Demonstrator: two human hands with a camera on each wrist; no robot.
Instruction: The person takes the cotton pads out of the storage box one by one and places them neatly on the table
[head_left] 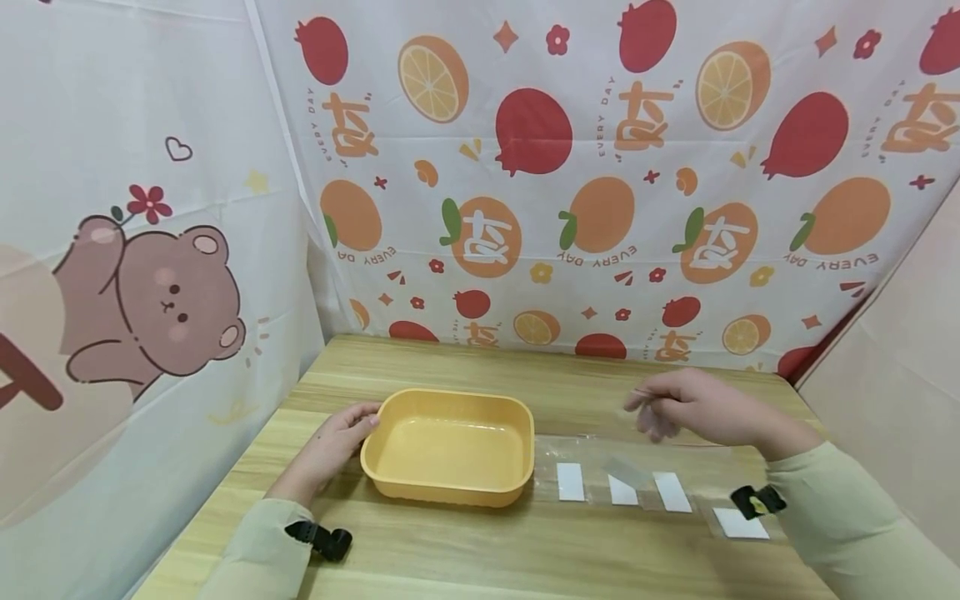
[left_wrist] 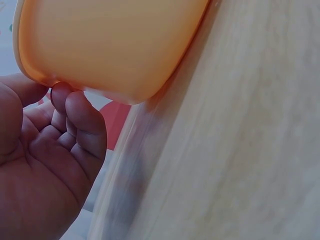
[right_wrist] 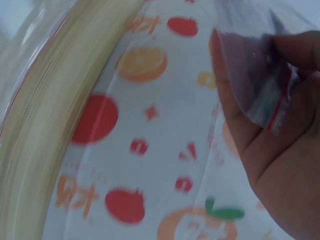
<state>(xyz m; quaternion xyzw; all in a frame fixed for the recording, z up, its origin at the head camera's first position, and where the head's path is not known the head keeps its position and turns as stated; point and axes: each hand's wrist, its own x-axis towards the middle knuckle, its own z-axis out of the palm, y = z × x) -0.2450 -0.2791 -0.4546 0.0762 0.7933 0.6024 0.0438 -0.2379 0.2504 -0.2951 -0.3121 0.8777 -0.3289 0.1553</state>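
My left hand (head_left: 333,446) pinches the left rim of a yellow plastic basin (head_left: 450,493) with rounded corners, which stands on the table. In the left wrist view, thumb and fingertips meet at the basin's edge (left_wrist: 110,60). Over the table on the right, my right hand (head_left: 705,406) pinches a small clear zip-lock bag (right_wrist: 255,80) with a red seal line between thumb and fingers. Below that hand, clear bags with white labels (head_left: 570,482) lie in a row to the right of the basin.
More white labels (head_left: 672,492) show along the row, one near the right wrist (head_left: 741,523). The wooden table (head_left: 480,550) meets a fruit-print curtain (head_left: 532,250) at the back. A bear-print curtain (head_left: 172,300) hangs at the left.
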